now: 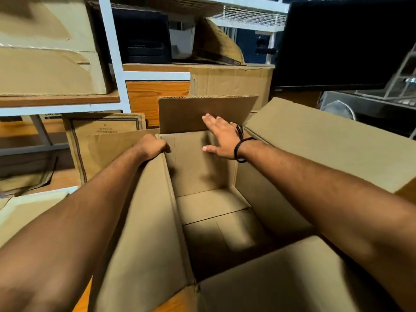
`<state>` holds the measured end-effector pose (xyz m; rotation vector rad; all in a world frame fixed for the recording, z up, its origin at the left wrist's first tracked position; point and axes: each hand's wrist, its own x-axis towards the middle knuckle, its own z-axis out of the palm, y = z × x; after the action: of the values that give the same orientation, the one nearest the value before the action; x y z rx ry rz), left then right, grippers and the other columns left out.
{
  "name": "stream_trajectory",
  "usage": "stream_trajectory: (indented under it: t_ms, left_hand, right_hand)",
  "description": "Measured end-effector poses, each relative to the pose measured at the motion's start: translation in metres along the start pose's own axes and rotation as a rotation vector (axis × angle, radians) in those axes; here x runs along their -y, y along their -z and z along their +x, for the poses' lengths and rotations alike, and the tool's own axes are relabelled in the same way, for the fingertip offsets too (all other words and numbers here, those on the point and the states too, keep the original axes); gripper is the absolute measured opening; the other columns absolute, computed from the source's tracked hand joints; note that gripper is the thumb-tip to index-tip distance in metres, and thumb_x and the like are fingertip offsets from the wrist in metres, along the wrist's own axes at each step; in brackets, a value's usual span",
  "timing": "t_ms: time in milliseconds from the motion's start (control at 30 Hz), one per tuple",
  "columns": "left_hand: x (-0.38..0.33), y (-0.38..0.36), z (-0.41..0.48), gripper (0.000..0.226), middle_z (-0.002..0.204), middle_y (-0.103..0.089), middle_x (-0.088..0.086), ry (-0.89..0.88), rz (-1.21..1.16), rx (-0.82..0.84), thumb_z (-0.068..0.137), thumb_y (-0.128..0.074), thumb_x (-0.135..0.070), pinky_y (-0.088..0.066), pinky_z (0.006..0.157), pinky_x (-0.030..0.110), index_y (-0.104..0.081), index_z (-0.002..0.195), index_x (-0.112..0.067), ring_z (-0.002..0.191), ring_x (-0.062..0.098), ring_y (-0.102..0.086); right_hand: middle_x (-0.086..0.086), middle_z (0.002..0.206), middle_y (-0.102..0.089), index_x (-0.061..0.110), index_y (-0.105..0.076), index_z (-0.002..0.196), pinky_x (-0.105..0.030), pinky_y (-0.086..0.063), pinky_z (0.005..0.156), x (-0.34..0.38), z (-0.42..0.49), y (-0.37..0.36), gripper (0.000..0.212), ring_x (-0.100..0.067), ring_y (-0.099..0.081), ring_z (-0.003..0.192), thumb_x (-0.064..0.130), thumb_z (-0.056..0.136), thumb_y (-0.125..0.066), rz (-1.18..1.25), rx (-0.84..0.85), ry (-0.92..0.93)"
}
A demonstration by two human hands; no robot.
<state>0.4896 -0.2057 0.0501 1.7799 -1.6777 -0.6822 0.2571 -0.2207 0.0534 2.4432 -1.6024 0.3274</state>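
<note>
A large open cardboard box [209, 176] stands in front of me, empty, with all its flaps up or folded outward. My left hand [154, 146] grips the far left corner of the box's rim, fingers curled over the edge. My right hand [221, 137] reaches forward with straight, spread fingers that lie against the upright far flap [191, 113]. A black cord is tied round my right wrist. The right flap [326, 140] is spread outward and the near flap [281, 278] lies toward me.
White metal shelving [112, 52] at the left holds big cardboard boxes [49, 52]. Flattened cartons [105, 136] lean below it. Another carton [231, 82] stands behind the box. A black monitor [344, 41] and a small fan [338, 110] are at the right.
</note>
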Motion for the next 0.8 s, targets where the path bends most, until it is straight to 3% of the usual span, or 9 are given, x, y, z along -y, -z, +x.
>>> stream_trajectory:
  t_ms: [233, 300, 400, 467, 533, 600, 700, 800]
  left_hand:
    - [0.013, -0.005, 0.016, 0.027, 0.105, -0.066, 0.018, -0.002, -0.121, 0.017, 0.077, -0.064, -0.016, -0.050, 0.092, 0.045, -0.064, 0.101, -0.003, 0.097, 0.033, -0.061]
    - [0.019, -0.003, 0.022, 0.041, 0.114, -0.062, 0.017, -0.043, -0.128, 0.061, 0.073, -0.067, -0.022, -0.048, 0.095, 0.046, -0.060, 0.109, -0.005, 0.103, 0.031, -0.059]
    - [0.026, 0.005, 0.035, 0.084, 0.142, -0.042, 0.016, -0.053, 0.073, 0.067, 0.057, -0.065, -0.049, -0.032, 0.109, 0.052, -0.049, 0.131, -0.013, 0.130, 0.034, -0.037]
    - [0.027, 0.007, 0.039, 0.091, 0.152, -0.028, 0.013, -0.060, 0.221, 0.083, 0.060, -0.059, -0.054, -0.016, 0.114, 0.055, -0.041, 0.139, -0.014, 0.142, 0.032, -0.018]
    - [0.024, 0.007, 0.040, 0.092, 0.155, -0.021, 0.013, -0.083, 0.224, 0.103, 0.061, -0.058, -0.054, -0.011, 0.115, 0.055, -0.037, 0.141, -0.013, 0.144, 0.031, -0.013]
    - [0.025, 0.004, 0.045, 0.097, 0.155, -0.022, 0.014, -0.097, 0.138, 0.127, 0.056, -0.060, -0.051, -0.015, 0.115, 0.055, -0.035, 0.142, -0.012, 0.143, 0.032, -0.016]
    - [0.032, -0.001, 0.054, 0.107, 0.144, -0.037, 0.017, -0.096, -0.004, 0.126, 0.041, -0.057, -0.055, -0.032, 0.108, 0.051, -0.040, 0.136, -0.009, 0.131, 0.033, -0.035]
    - [0.028, -0.003, 0.042, 0.082, 0.126, -0.051, 0.012, -0.114, -0.158, 0.141, 0.054, -0.061, -0.041, -0.043, 0.092, 0.040, -0.043, 0.126, -0.008, 0.110, 0.028, -0.049]
  right_hand:
    - [0.004, 0.162, 0.005, 0.023, -0.001, 0.154, -0.050, -0.013, 0.117, 0.002, 0.043, -0.004, 0.093, -0.022, -0.005, 0.148, 0.061, 0.086, -0.052, -0.084, -0.025, -0.084]
    - [0.002, 0.162, 0.005, 0.023, -0.001, 0.154, -0.051, -0.012, 0.117, 0.008, 0.056, -0.007, 0.093, -0.023, -0.004, 0.148, 0.061, 0.086, -0.052, -0.084, -0.016, -0.107]
    - [-0.001, 0.162, 0.004, 0.023, -0.003, 0.153, -0.051, -0.013, 0.117, 0.015, 0.071, -0.015, 0.092, -0.027, -0.004, 0.148, 0.060, 0.086, -0.052, -0.089, -0.008, -0.147]
    - [-0.002, 0.162, 0.006, 0.024, -0.002, 0.153, -0.052, -0.012, 0.117, 0.018, 0.076, -0.023, 0.091, -0.028, -0.003, 0.148, 0.060, 0.086, -0.051, -0.099, 0.009, -0.165]
    - [-0.002, 0.161, 0.007, 0.025, -0.001, 0.153, -0.052, -0.010, 0.117, 0.019, 0.078, -0.033, 0.092, -0.028, -0.001, 0.148, 0.060, 0.086, -0.052, -0.110, 0.025, -0.182]
    - [-0.001, 0.162, 0.006, 0.025, -0.001, 0.153, -0.053, -0.009, 0.117, 0.016, 0.077, -0.043, 0.092, -0.026, -0.001, 0.148, 0.058, 0.086, -0.054, -0.119, 0.046, -0.189]
    - [0.001, 0.162, 0.003, 0.026, -0.002, 0.153, -0.050, -0.008, 0.118, 0.012, 0.076, -0.052, 0.091, -0.025, -0.003, 0.148, 0.052, 0.086, -0.057, -0.129, 0.039, -0.188]
    - [-0.001, 0.162, -0.002, 0.025, -0.005, 0.153, -0.047, -0.009, 0.119, 0.012, 0.077, -0.052, 0.085, -0.025, -0.007, 0.148, 0.045, 0.089, -0.058, -0.144, 0.002, -0.176]
